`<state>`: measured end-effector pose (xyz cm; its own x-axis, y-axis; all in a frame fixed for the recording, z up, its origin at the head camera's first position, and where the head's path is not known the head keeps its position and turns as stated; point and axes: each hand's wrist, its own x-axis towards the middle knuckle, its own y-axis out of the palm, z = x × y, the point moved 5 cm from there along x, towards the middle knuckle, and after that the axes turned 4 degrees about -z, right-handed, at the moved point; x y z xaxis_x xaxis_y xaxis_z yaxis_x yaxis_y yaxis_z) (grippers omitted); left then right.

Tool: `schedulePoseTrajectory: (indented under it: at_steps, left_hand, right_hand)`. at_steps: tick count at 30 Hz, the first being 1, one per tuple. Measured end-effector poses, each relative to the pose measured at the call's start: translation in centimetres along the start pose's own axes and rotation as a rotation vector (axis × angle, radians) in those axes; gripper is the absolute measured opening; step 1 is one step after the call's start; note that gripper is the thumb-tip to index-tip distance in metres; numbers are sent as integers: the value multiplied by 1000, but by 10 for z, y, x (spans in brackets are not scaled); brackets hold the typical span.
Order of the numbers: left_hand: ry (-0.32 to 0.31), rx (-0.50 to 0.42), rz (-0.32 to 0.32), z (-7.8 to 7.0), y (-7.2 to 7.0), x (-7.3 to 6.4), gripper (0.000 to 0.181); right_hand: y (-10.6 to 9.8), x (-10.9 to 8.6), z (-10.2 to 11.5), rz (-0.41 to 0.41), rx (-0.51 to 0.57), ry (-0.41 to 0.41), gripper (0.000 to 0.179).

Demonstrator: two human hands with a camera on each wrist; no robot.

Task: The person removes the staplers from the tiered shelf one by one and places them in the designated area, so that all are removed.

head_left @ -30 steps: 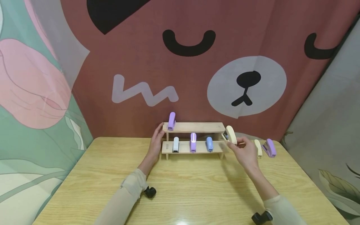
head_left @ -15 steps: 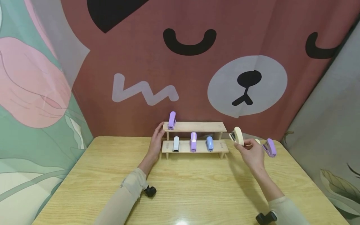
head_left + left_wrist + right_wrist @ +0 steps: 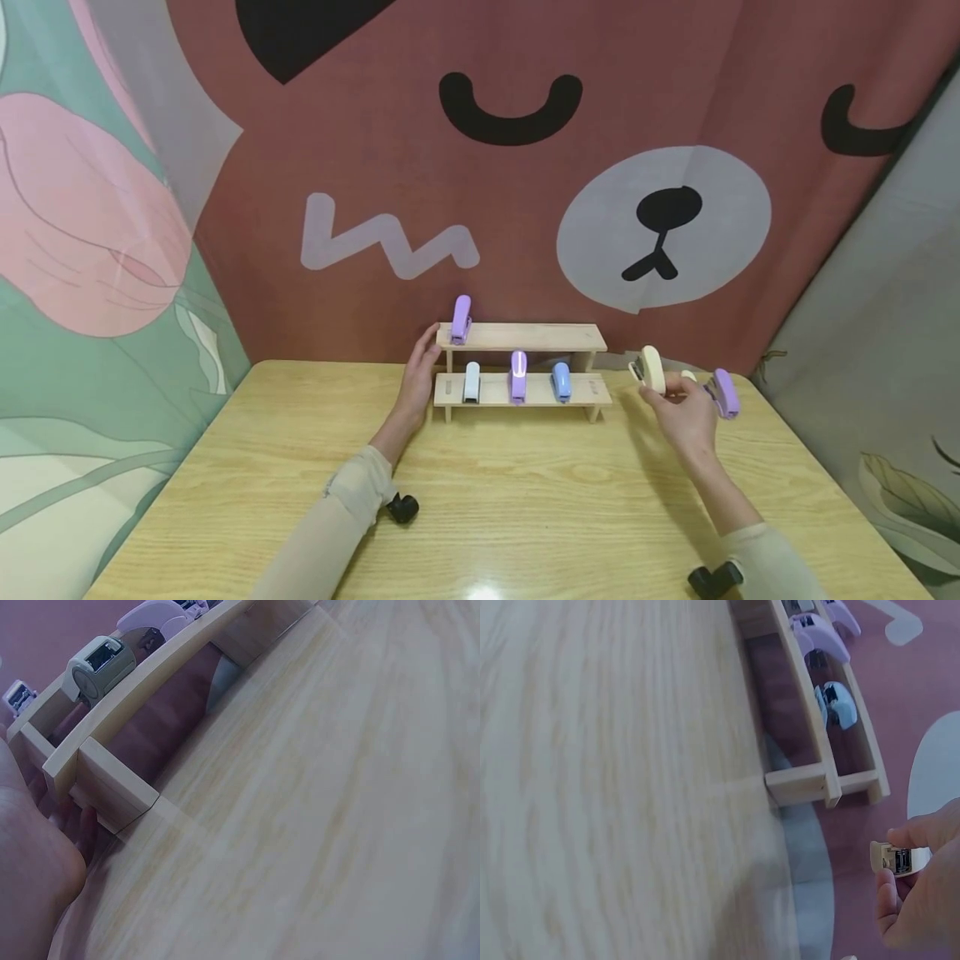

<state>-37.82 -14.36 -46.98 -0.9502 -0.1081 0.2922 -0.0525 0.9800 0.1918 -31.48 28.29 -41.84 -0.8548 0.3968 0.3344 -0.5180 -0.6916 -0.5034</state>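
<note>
In the head view, my right hand (image 3: 686, 417) pinches a cream stapler (image 3: 652, 369) above the table, to the right of a two-tier wooden shelf (image 3: 525, 337). The right wrist view shows thumb and fingers on the cream stapler (image 3: 900, 859). My left hand (image 3: 415, 387) rests against the shelf's left end, fingers extended along it. A purple stapler (image 3: 461, 320) stands on the upper tier at the left. On the lower tier are a white stapler (image 3: 472, 382), a purple one with a pale stripe (image 3: 518, 377) and a blue stapler (image 3: 561, 382).
Right of the shelf, a second purple stapler (image 3: 725, 393) stands on the wooden table (image 3: 480, 483). Another cream stapler (image 3: 687, 377) is mostly hidden behind my right hand. A curtain with a bear print (image 3: 360, 167) hangs right behind the table.
My right hand has moved right, away from the shelf's right end, carrying the cream stapler. It now covers most of the other cream stapler. The left hand stays at the shelf.
</note>
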Motion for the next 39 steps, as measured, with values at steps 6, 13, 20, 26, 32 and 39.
schedulePoseTrajectory:
  at_steps: [6,13,20,26,32,39]
  left_hand:
    - [11,-8,-7,-3,1,-2,49]
    - [-15,4,13,-9,0,-5,50]
    - [-25,11,20,-9,1,-4,51]
    - [-18,5,22,-8,1,-3,51]
    - [-26,15,14,12,-3,7,52]
    - [-7,20,-12,22,-6,10,50]
  right_hand:
    - [-1,4,-13,-9,-30,29,32]
    - [1,10,-30,10,-64,45,33]
    - [2,16,-43,37,-80,84,35]
    - [1,18,-47,73,-84,108,37]
    - [3,20,-50,96,-67,112,36]
    - [9,19,-54,93,-59,115,33]
